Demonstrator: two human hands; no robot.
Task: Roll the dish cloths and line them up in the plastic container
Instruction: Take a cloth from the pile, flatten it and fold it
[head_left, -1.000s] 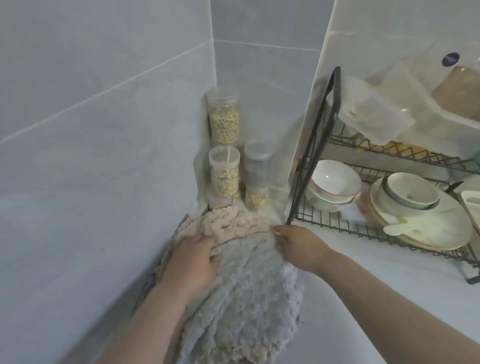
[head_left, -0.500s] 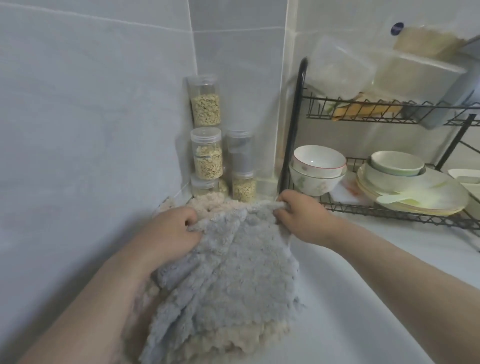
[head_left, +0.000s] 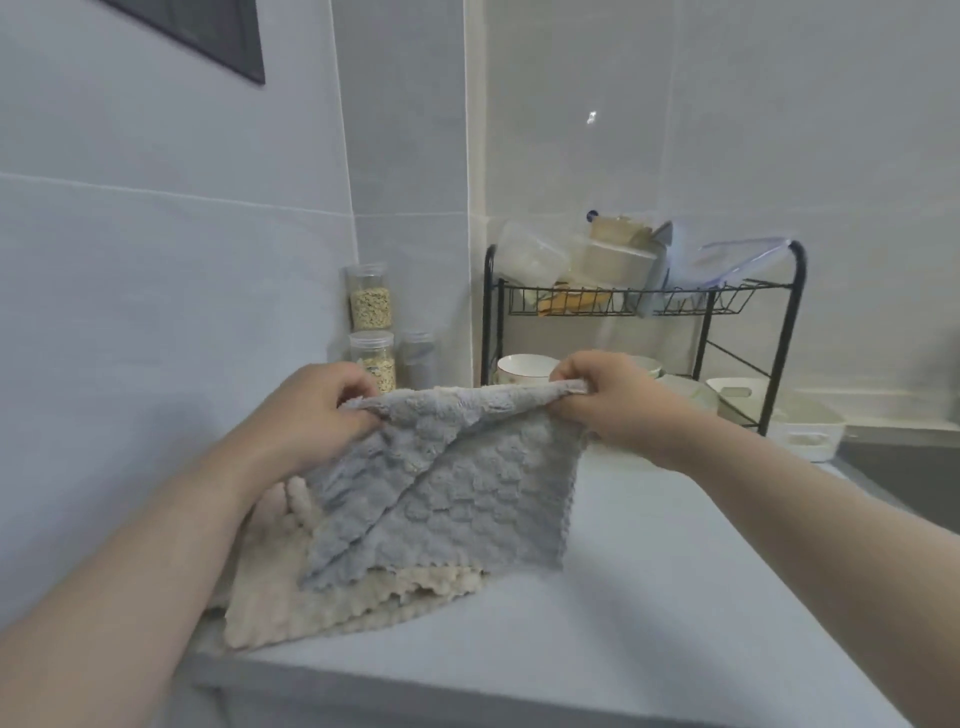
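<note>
Left grip (head_left: 317, 410), right grip (head_left: 608, 400) pinch grey cloth (head_left: 467, 483); jar (head_left: 367, 274) holds grain (head_left: 370, 307).

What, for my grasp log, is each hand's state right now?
Left hand: closed, pinching the grey cloth at one top corner.
Right hand: closed, pinching its other top corner.

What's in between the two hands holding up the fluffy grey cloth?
In the head view, the top edge of the fluffy grey dish cloth stretches from the left hand to the right hand; both pinch it.

grey countertop (head_left: 649, 597), beige cloth (head_left: 311, 603), jars (head_left: 373, 359), rack (head_left: 487, 332)
</note>
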